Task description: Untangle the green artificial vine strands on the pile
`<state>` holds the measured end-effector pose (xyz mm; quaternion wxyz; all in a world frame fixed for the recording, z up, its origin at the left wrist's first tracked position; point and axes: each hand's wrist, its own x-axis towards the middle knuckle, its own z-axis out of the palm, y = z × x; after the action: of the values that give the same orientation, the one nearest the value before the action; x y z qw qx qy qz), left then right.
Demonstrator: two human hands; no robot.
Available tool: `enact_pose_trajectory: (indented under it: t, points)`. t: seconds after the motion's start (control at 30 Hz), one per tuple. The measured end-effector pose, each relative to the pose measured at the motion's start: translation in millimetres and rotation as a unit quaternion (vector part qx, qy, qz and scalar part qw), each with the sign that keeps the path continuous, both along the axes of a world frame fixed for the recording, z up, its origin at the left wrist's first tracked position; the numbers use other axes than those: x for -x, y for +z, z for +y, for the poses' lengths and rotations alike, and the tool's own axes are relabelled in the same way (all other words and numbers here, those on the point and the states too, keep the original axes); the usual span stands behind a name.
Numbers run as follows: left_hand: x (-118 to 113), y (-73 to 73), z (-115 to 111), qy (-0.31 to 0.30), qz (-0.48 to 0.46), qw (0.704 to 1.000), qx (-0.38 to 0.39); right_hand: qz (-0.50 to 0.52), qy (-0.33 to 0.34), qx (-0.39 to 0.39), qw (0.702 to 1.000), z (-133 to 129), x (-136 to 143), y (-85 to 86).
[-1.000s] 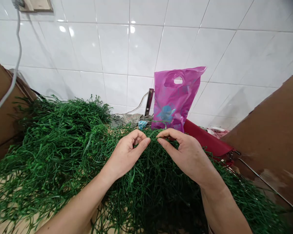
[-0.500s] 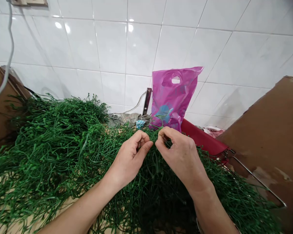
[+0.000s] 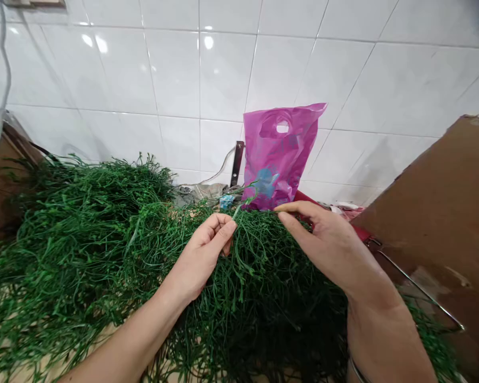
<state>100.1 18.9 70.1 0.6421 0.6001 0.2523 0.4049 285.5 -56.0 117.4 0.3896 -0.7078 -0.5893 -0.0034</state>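
Note:
My left hand (image 3: 209, 244) is closed in a pinch on a thin green plant stem (image 3: 237, 211), plastic-looking and pale near the fingers. Its branching tip rises in front of the purple bag. To the right, my right hand (image 3: 323, 239) hovers over the greenery with thumb and forefinger stretched out, their tips close together. Nothing shows between those fingertips. A large heap of similar green stems (image 3: 88, 229) with small knobbed ends spreads beneath and around both hands. Shadow darkens the part of the heap below my right hand.
A purple plastic bag (image 3: 279, 154) stands against the white tiled wall (image 3: 175, 69). Beside it are a dark metal bracket (image 3: 237, 165) and grey cloth (image 3: 207, 194). Cardboard (image 3: 443, 213) rises at the right, near a bent metal rod (image 3: 423, 290). More cardboard (image 3: 3, 181) stands at the left.
My hands have drawn apart: the right has moved right and its fingers have straightened. My left hand has shifted slightly left, and the stem in its pinch now shows clearly.

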Motion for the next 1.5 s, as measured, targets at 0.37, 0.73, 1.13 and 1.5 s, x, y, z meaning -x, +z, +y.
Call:
enact_pose_trajectory:
  t: [0.37,0.73,1.13,1.5]
  points:
    - [1,5.2,1,0.008,0.041,0.997,-0.06,0.065,0.1,-0.015,0.993,16,30,-11.8]
    - [1,6.8,-11,-0.023,0.044,0.998,-0.028,-0.094,-0.086,-0.062,0.99,26,15,-29.1]
    - [-3,2.3,-5,-0.029,-0.06,0.993,0.099,0.037,0.061,-0.015,0.997,-1,11,1.3]
    - [1,4.5,0,-0.023,0.008,1.0,-0.01,0.11,0.178,0.007,0.978,15,37,-12.0]
